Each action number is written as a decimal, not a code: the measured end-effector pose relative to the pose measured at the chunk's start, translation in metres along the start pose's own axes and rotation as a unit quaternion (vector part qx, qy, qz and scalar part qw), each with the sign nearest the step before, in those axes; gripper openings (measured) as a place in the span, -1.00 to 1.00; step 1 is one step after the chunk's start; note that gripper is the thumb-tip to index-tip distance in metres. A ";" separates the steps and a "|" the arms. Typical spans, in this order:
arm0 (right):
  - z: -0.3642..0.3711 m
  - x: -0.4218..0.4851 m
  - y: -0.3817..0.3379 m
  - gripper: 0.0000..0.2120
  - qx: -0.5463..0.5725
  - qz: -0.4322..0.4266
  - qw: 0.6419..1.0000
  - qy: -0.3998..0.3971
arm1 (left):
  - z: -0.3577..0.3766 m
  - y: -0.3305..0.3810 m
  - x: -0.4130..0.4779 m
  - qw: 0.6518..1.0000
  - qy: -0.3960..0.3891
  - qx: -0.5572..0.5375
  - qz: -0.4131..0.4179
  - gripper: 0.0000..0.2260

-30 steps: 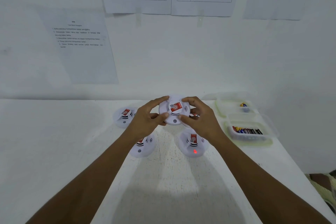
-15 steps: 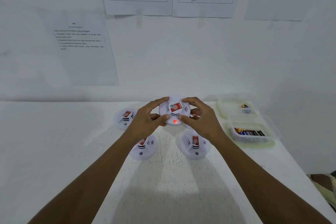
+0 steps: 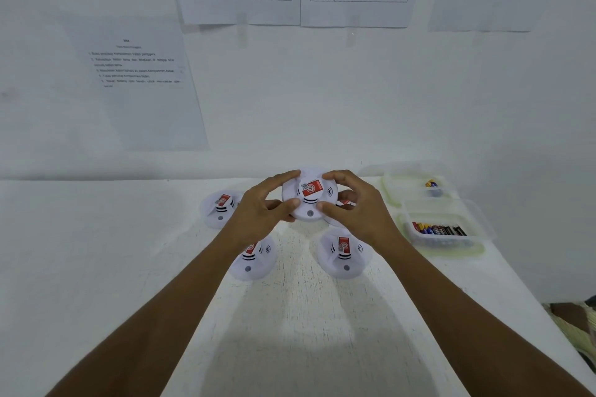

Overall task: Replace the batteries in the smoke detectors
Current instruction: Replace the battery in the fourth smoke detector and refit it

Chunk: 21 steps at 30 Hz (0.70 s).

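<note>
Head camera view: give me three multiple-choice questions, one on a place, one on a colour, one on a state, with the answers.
1. Where do the battery containers stand? A) on the person's left B) on the person's right C) in the person's hands
2. What colour is the label on the held smoke detector? A) red B) green C) yellow
3. How is that detector held? A) set down untouched B) gripped by left hand and right hand C) by one hand only
Answers: B, they stand right of both arms; A, the label is red; B, fingers of both hands curl round its rim.
</note>
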State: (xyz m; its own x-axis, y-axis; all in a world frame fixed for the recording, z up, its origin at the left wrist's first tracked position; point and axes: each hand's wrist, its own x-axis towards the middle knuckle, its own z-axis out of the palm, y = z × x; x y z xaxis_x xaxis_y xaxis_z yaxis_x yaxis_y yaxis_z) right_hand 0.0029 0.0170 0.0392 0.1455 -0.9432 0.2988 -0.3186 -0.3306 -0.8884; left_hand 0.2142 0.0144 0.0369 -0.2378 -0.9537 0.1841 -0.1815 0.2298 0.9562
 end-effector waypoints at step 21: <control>-0.003 -0.006 -0.006 -0.57 -0.022 -0.009 1.000 0.003 | 0.000 0.005 -0.008 1.000 -0.005 0.024 0.014 -0.49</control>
State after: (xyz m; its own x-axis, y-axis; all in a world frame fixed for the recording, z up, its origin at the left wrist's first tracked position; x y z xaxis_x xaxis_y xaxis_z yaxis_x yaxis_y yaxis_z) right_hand 0.0009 0.0241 0.0443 0.1450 -0.9373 0.3168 -0.3567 -0.3482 -0.8669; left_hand 0.2150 0.0230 0.0404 -0.2536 -0.9448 0.2073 -0.2195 0.2649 0.9390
